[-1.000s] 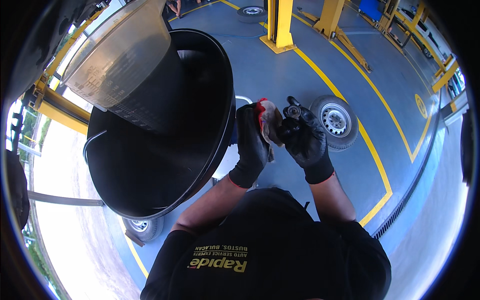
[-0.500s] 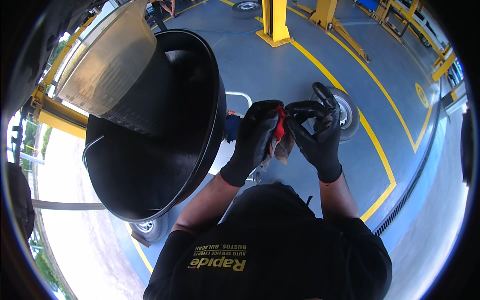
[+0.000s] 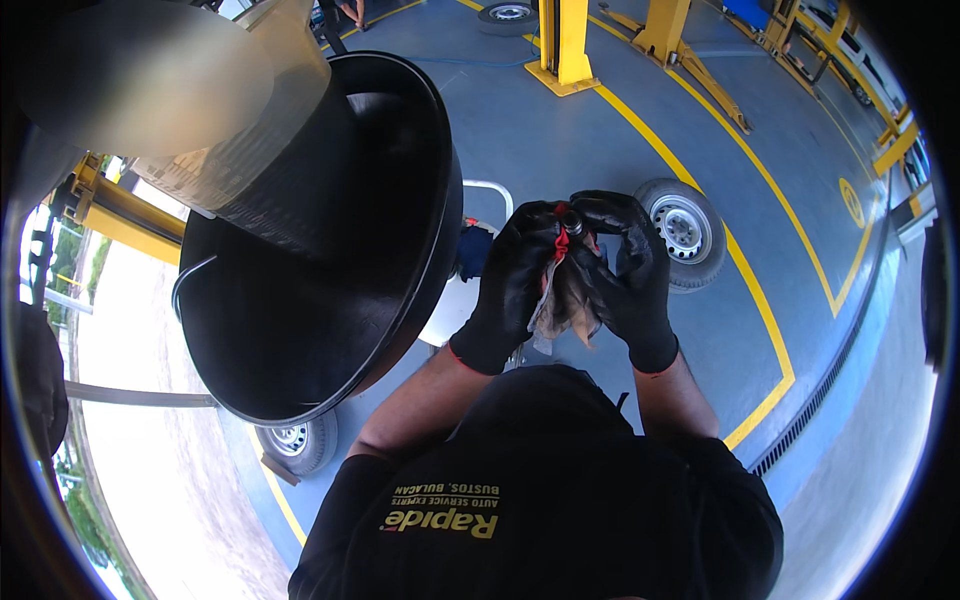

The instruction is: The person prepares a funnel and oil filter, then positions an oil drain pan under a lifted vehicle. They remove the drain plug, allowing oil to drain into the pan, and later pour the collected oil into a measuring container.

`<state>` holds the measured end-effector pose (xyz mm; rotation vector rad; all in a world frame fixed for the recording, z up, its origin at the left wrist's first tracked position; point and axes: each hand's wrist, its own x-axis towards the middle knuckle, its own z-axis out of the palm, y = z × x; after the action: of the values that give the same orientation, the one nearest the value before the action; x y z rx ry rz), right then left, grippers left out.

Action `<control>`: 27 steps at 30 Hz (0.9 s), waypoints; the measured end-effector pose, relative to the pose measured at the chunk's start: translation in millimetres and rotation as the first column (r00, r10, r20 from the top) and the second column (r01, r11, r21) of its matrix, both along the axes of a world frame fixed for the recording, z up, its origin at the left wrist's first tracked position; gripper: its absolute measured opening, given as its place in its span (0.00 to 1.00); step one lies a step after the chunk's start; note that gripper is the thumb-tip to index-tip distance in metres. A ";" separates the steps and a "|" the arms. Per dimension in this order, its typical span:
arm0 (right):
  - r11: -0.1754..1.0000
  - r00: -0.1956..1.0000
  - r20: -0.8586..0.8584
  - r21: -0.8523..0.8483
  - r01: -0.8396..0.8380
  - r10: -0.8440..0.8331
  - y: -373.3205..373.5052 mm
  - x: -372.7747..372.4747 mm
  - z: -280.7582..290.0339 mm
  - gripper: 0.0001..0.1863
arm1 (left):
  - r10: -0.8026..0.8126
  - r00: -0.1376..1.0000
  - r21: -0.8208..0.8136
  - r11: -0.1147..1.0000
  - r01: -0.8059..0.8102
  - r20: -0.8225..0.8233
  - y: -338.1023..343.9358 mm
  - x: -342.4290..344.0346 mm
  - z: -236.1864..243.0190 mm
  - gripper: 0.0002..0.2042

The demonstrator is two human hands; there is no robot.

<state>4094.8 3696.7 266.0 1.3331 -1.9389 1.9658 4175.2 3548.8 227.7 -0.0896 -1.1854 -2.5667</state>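
Both my hands wear black gloves with red cuffs and meet in front of my chest. My left hand [image 3: 512,278] is closed round a red and pale rag [image 3: 568,308], whose loose end hangs below the fingers. A small, dark, shiny cylindrical metal part [image 3: 572,221] stands up out of the red cloth between the two hands. With bent fingers and thumb, my right hand [image 3: 632,285] grips this part and the cloth around it from the other side. The part's lower end is hidden by cloth and gloves.
At left looms a large black drain pan [image 3: 290,340] with a translucent graduated container [image 3: 260,180] in it. Wheels lie on the blue floor, one right of my hands [image 3: 683,228] and one below the pan [image 3: 300,440]. A yellow lift post [image 3: 565,50] stands ahead.
My right hand's raised, spread fingers have curled in round the metal part, which now shows above the cloth. More of the rag hangs down between the hands.
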 end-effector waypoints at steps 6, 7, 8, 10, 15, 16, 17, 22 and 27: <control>0.993 0.991 0.113 -0.102 -0.061 0.073 -6.8 -2.3 -14.6 0.21 | 0.125 0.991 -0.034 0.991 -0.126 -0.039 9.2 5.3 10.9 0.09; 0.989 0.983 0.157 -0.123 -0.080 0.099 -6.8 -2.1 -17.0 0.21 | 0.156 0.988 -0.071 0.985 -0.156 -0.015 10.1 6.9 12.7 0.09; 0.990 0.984 0.156 -0.119 -0.073 0.091 -6.6 -1.8 -19.6 0.21 | 0.183 0.983 -0.106 0.978 -0.182 -0.003 10.2 7.9 14.0 0.09; 0.992 0.985 0.160 -0.119 -0.052 0.071 -6.4 -0.3 -24.0 0.20 | 0.294 0.955 -0.342 0.893 -0.292 -0.047 9.1 9.2 16.5 0.08; 0.977 0.965 0.248 -0.212 -0.035 0.089 -8.9 5.9 -29.1 0.18 | 0.263 0.960 -0.293 0.929 -0.226 0.093 8.5 10.7 20.7 0.08; 0.976 0.952 0.290 -0.214 -0.035 0.098 -9.4 6.0 -29.1 0.17 | 0.342 0.940 -0.464 0.833 -0.301 0.004 10.0 11.1 20.9 0.08; 0.967 0.952 0.284 -0.254 -0.038 0.112 -9.4 5.4 -29.0 0.17 | 0.315 0.947 -0.435 0.863 -0.258 0.061 10.7 12.2 20.5 0.08; 0.972 0.924 0.371 -0.235 -0.007 0.096 -11.8 -4.5 -30.0 0.16 | 0.148 0.973 -0.219 0.970 -0.107 0.178 8.6 11.6 14.5 0.08; 0.993 0.983 0.173 -0.089 0.073 -0.057 -10.7 -12.3 -34.2 0.16 | 0.101 0.976 -0.119 0.990 -0.079 0.193 6.2 4.5 -2.6 0.08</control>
<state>4082.4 3686.0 231.8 1.0973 -1.9028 2.1752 4179.7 3555.0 225.2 0.1959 -1.3704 -2.4752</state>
